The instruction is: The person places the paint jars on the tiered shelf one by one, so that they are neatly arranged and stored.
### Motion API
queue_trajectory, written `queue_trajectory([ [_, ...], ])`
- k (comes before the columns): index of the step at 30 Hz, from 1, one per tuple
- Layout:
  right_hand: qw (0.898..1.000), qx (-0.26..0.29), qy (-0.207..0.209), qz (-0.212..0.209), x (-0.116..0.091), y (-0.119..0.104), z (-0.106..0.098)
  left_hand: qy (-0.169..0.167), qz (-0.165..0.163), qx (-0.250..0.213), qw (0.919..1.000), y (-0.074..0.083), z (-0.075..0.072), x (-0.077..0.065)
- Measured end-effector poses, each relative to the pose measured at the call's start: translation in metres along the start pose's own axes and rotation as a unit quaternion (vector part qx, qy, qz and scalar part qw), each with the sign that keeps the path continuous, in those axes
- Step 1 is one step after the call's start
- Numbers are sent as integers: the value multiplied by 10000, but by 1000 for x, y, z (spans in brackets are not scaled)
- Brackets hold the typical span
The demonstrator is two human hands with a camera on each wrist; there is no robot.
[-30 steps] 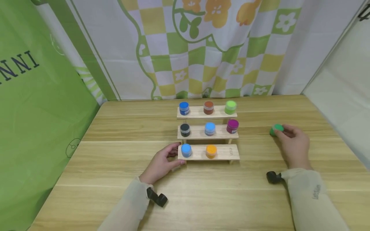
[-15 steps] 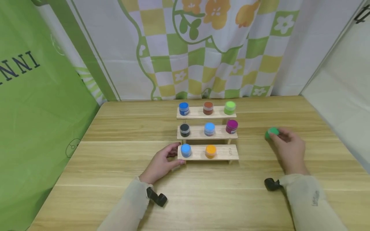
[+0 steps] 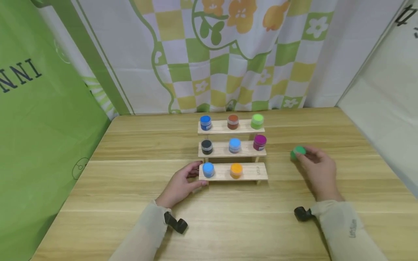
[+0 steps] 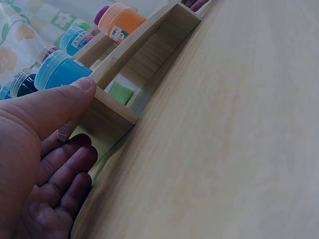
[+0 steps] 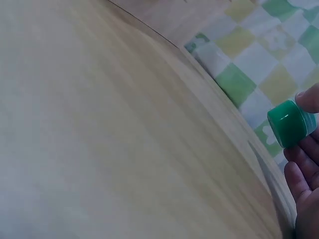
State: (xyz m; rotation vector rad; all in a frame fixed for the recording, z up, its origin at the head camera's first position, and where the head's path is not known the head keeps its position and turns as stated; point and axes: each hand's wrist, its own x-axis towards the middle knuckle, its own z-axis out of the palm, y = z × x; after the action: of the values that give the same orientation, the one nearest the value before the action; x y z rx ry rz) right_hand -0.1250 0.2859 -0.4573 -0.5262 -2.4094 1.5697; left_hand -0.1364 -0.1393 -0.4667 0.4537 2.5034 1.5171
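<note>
My right hand (image 3: 320, 173) pinches a small green paint jar (image 3: 298, 152) between thumb and fingers, to the right of a three-tier wooden rack (image 3: 248, 175). The right wrist view shows this jar (image 5: 289, 123) held above the tabletop. At the left end of the rack's lowest tier, my left hand (image 3: 178, 184) grips the board, thumb at the front edge and fingers behind the end. On that tier stand a light blue jar (image 3: 208, 169) and an orange jar (image 3: 236, 170); its right end is bare. The left wrist view shows my thumb (image 4: 55, 107) against the board.
The middle tier bears a black jar (image 3: 207, 147), a light blue jar (image 3: 234, 145) and a purple jar (image 3: 259, 142). Up top are dark blue (image 3: 205, 123), brown (image 3: 233, 122) and lime green (image 3: 257, 121) jars. A checked curtain (image 3: 228, 65) hangs behind the wooden table (image 3: 143, 145).
My right hand has carried the green jar leftward and slightly nearer, toward the rack. The left hand stays at the rack's left end. The head view has shifted slightly.
</note>
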Motion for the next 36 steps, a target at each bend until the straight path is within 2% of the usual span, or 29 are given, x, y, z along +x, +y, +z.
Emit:
queue_trajectory([
  [5, 9996, 20, -108, -263, -10, -5, 8, 24, 7, 11, 10000, -1, 1, -1],
  [17, 9970, 150, -561, -519, -32, -24, 25, -8, -74, 71, 9999, 2, -1, -1],
  [21, 9940, 73, -736, -811, -39, -29, 30, 3, -52, 56, 10000, 2, 0, -1],
  [26, 9897, 44, -937, -1084, -44, -30, 34, 6, -23, 25, 10000, 1, 0, -1],
  [36, 9829, 390, -1248, -1299, -51, -30, 45, -9, -61, 27, 10000, 2, -1, -1],
])
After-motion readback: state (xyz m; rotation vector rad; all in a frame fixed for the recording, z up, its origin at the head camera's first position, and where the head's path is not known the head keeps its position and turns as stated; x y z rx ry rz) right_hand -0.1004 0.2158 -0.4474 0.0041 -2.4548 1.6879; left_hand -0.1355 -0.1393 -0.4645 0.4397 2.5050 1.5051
